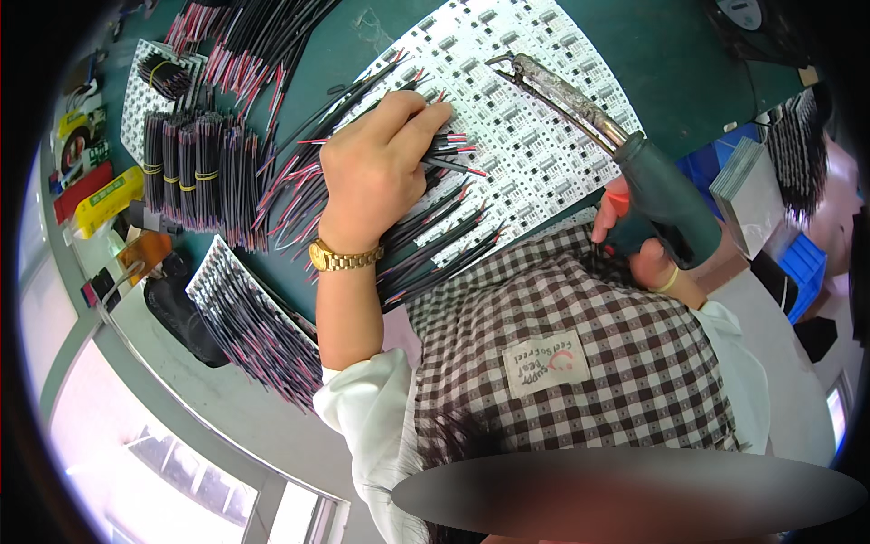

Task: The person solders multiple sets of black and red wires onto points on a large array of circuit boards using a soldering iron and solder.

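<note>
A white panel of small printed circuit boards [535,100] lies on the green table, with short black wires soldered in rows along its left and near parts. My left hand [376,163], with a gold watch at the wrist, is closed over the panel's left part, thumb and forefinger pinching a thin wire whose far end is partly hidden. Loose black wires with red and white ends [294,195] lie under and beside this hand. My right hand [648,258] is wrapped round the dark handle of a soldering gun [666,195]. Its metal tip points over the panel's upper middle, apart from my left hand.
Wire bundles with yellow ties [186,168] stand at the left, and a loose wire pile [249,54] lies farther back. A wired panel [254,326] sits at the lower left. Stacked boards [752,195] and blue bins [802,272] are at the right.
</note>
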A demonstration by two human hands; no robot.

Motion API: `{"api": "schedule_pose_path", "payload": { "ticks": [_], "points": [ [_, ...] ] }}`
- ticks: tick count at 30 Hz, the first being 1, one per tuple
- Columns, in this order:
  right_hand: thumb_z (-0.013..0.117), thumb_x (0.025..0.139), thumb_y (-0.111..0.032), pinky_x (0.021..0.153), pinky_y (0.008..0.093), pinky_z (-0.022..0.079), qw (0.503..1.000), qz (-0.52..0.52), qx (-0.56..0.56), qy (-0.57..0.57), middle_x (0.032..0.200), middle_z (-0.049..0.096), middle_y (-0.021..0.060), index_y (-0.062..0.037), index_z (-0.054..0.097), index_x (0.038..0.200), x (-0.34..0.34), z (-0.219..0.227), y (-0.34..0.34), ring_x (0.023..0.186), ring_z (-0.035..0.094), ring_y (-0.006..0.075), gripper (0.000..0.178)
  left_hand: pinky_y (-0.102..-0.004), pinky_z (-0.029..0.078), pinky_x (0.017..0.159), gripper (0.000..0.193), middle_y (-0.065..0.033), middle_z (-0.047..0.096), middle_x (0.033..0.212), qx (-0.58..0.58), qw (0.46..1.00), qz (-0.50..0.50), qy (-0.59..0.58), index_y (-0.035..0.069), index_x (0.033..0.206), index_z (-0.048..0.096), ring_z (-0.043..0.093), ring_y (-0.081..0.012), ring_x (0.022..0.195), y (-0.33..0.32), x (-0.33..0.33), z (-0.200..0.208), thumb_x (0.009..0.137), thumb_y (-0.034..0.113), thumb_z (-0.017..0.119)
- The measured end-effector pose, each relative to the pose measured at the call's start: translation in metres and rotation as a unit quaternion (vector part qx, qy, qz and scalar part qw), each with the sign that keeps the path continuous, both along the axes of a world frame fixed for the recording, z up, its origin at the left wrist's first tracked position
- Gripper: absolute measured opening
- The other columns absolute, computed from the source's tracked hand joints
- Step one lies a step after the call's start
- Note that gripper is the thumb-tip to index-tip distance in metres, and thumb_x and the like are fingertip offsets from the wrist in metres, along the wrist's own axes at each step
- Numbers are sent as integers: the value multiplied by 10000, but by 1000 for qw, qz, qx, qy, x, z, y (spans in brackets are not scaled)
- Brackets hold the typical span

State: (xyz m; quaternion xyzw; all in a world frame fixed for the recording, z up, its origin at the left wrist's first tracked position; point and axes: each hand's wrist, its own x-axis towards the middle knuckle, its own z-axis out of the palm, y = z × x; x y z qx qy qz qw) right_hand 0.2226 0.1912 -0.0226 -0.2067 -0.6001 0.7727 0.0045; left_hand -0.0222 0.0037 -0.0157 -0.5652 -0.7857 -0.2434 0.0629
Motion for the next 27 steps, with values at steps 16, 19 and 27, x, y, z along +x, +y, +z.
{"api": "schedule_pose_path", "payload": {
  "ticks": [16,19,27],
  "points": [
    [550,894,-467,652,292,429,989,25,5,144,862,591,87,36,426,1327,7,-12,6,710,556,146,675,-298,441,503,164,-46,575,950,-70,994,86,1,80,837,584,586,-209,648,1,35,33,687,17,604],
    [556,890,-467,658,292,424,991,27,3,129,846,590,88,37,424,1323,13,-13,6,710,551,143,678,-289,446,505,281,-37,569,875,-58,994,91,3,101,968,641,573,-183,640,-2,37,19,702,22,599],
    [567,891,-421,703,293,424,993,40,-1,114,886,586,88,30,393,1342,15,-13,9,741,543,145,661,-285,467,570,336,-42,580,856,-5,997,83,7,78,1004,691,567,-184,680,-1,34,2,681,10,629]
  ]
}}
